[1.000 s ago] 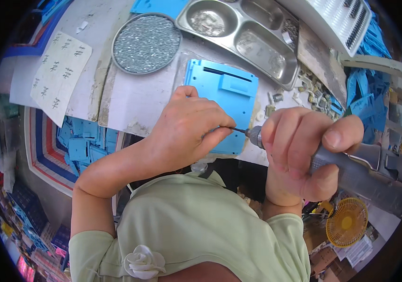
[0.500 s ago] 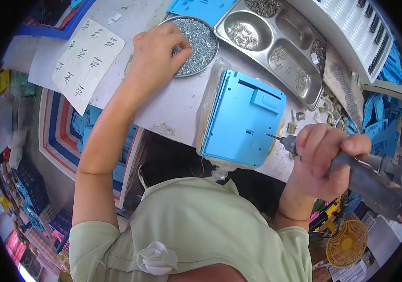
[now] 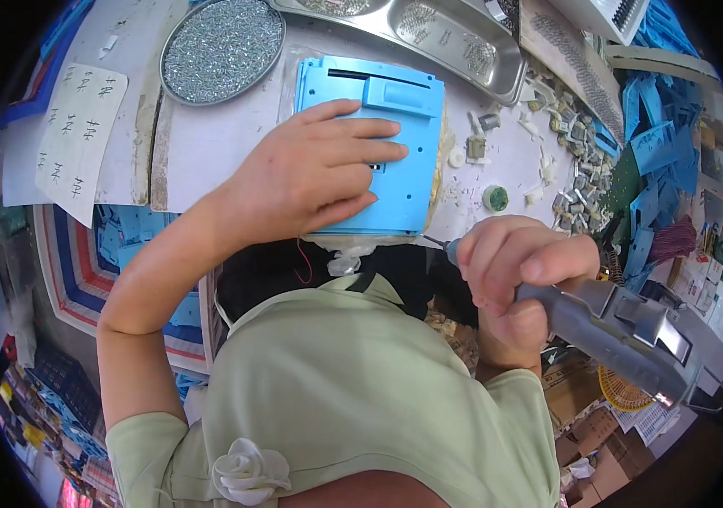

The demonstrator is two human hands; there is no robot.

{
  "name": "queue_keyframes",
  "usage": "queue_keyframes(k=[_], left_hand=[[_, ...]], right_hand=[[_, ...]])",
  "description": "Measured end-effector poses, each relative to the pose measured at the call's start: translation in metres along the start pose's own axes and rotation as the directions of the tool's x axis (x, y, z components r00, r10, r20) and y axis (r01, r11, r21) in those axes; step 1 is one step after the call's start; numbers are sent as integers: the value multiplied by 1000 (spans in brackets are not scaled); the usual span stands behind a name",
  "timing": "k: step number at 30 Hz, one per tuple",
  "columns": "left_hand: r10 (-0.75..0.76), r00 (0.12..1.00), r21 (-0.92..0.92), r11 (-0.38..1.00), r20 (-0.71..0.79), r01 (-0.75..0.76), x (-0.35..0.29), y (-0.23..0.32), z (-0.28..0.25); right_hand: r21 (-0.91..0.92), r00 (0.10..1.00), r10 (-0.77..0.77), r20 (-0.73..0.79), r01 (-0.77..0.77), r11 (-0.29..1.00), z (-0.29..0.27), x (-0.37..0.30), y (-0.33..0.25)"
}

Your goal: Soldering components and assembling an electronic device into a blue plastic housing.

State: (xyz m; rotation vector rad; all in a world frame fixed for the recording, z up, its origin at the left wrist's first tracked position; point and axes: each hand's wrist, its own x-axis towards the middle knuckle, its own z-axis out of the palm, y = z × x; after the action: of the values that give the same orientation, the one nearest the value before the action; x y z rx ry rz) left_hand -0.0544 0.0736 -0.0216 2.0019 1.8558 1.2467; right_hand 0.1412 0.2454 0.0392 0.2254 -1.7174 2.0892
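A light-blue plastic casing (image 3: 416,182) lies on the table in front of me, with a plastic-wrapped pad beneath it. My left hand (image 3: 302,169) rests flat across its left and middle part, fingers spread. Wrapped in my right hand (image 3: 505,262) is a grey electric screwdriver (image 3: 624,339). Its thin bit points left, at the casing's near right corner; whether it touches a screw there is too small to tell. A round metal dish (image 3: 167,72) full of small silver screws stands behind the casing to the left.
A steel compartment tray (image 3: 511,76) with small metal parts is at the back. Loose small parts (image 3: 581,140) and a small green-filled round container (image 3: 495,199) lie to the right, near blue plastic pieces (image 3: 662,152). A handwritten sheet (image 3: 82,127) and striped bag (image 3: 69,271) are left.
My left hand has left the screw dish and now lies on the casing. The screwdriver's bit has come down to the casing's near right corner. The whole view has shifted.
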Motion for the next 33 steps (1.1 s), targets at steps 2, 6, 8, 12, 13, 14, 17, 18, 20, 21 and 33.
queue_keyframes(k=[2, 6, 8, 12, 13, 14, 17, 18, 20, 21, 33], left_hand=[[-24, 999, 8, 1000, 44, 24, -5, 3, 7], [-48, 999, 28, 998, 23, 48, -5, 4, 10], [-75, 997, 33, 997, 7, 75, -6, 7, 12], [-97, 994, 23, 995, -47, 98, -6, 10, 17], [-97, 994, 25, 995, -55, 98, -6, 9, 17], [-97, 993, 26, 995, -64, 98, -6, 9, 18], [-107, 992, 26, 994, -63, 109, -6, 9, 18], [-106, 992, 24, 994, -65, 107, -6, 9, 18], [-103, 992, 17, 994, -70, 104, -7, 9, 17], [-90, 992, 3, 996, -88, 91, -6, 8, 18], [-87, 916, 61, 991, -391, 120, 2, -35, -2]], right_hand=[[-10, 1000, -10, 9, 10, 1000, -1, -4, 3], [-34, 999, -38, -2, 38, 999, 0, -9, 7], [-36, 999, -44, 3, 44, 998, 1, -9, 10], [-78, 997, -67, 27, 69, 995, 0, -8, 14], [-84, 997, -72, 34, 74, 994, 0, -8, 14], [-89, 996, -77, 42, 80, 993, -1, -7, 14], [-89, 995, -79, 62, 85, 992, -4, -7, 15], [-86, 995, -78, 69, 84, 993, -5, -7, 15], [-91, 994, -79, 77, 86, 992, -5, -5, 15], [-94, 994, -79, 82, 86, 992, -5, -5, 14], [-140, 999, 18, 38, -13, 990, 1, -6, 14]])
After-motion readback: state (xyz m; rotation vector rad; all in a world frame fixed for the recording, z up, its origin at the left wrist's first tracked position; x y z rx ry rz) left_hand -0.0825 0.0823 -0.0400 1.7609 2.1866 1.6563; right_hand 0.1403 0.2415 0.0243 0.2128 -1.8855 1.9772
